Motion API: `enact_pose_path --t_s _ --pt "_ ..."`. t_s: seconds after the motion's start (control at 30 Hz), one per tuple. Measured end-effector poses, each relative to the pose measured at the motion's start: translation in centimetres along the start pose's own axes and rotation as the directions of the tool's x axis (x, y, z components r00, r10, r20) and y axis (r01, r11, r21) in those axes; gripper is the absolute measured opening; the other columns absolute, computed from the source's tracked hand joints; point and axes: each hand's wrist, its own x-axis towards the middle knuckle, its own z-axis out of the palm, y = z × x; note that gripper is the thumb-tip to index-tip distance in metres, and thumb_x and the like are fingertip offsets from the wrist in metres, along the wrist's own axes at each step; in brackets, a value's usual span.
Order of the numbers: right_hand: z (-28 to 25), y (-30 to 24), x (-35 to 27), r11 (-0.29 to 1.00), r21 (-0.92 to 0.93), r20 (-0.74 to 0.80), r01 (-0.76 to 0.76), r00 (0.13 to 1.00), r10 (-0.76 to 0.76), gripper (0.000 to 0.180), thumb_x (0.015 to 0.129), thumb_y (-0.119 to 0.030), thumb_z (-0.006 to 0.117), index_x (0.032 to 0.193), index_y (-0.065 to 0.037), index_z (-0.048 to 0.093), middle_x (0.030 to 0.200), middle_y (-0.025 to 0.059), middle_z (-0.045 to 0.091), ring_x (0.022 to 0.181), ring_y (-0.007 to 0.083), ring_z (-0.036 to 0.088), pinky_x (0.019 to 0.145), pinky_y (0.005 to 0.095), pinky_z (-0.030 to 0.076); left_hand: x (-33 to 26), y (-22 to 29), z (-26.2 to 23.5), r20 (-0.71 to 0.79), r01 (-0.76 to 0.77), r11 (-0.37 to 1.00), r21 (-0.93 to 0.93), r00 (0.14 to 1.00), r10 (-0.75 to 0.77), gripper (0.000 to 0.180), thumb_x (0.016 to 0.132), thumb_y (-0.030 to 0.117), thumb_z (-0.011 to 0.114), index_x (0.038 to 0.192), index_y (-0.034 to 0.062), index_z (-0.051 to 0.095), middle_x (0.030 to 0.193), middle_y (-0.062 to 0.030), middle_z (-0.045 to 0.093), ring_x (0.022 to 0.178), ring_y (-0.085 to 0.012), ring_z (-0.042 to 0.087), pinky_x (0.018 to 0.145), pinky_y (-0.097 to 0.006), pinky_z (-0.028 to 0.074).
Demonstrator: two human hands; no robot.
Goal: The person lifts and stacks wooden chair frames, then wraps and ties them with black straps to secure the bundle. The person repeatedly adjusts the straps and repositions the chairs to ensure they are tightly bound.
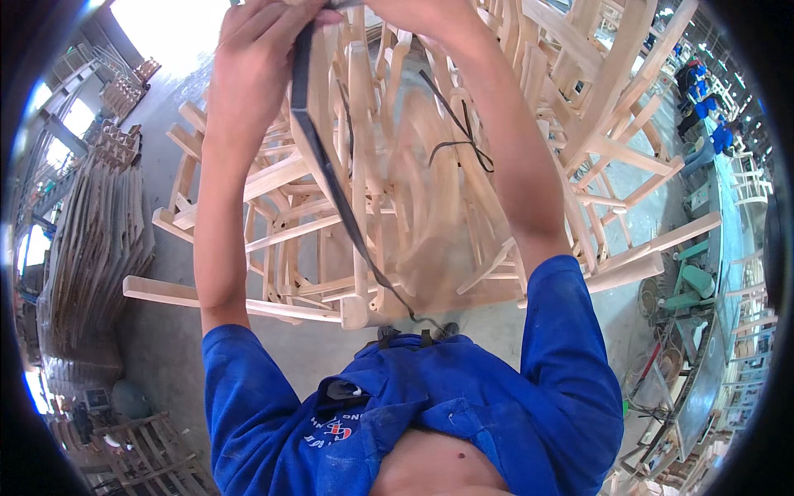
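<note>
Both my arms reach up to the top of the head view, over a tall heap of unpainted wooden chair frames (357,165). My left hand (260,41) is closed on a long black strap (327,161), which hangs down in front of the frames toward my waist, its lower end curling. My right hand (418,12) is beside the left one, cut off by the upper edge, so its fingers are hidden. Another thin black strap (463,136) is wound and knotted around some of the wooden parts, between my forearms.
At the left stands a tall stack of thin curved boards (95,248), with wooden pallets (153,455) below it. A long workbench (711,380) and green machine parts (695,285) line the right side. Other people (703,99) in blue are far off at the upper right.
</note>
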Motion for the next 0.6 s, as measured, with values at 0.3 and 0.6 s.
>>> enact_pose_path --t_s 0.3,0.6 --pt "1.1 0.9 -3.1 0.917 0.056 -0.100 0.395 0.916 -0.388 0.039 0.082 -0.006 0.064 0.120 -0.004 0.054 0.089 0.0078 0.061 0.081 0.0161 0.058 0.075 0.0299 0.048 -3.5 -6.3 -2.4 0.520 0.610 0.518 -0.600 0.789 -0.327 0.038 0.096 0.033 0.050 0.107 -0.0025 0.061 0.089 -0.0014 0.056 0.087 -0.0128 0.050 0.082 -0.030 0.041" --pt "4.0 2.3 -5.0 0.740 -0.288 -0.297 0.607 0.678 -0.672 0.046 0.070 -0.003 0.073 0.114 -0.003 0.060 0.099 0.0103 0.057 0.087 0.0239 0.059 0.072 0.0325 0.052 -1.1 -1.9 -4.5 0.446 0.581 0.719 -0.381 0.797 -0.407 0.041 0.095 0.037 0.051 0.111 0.0006 0.062 0.102 -0.0058 0.064 0.099 -0.0143 0.056 0.092 -0.030 0.041"
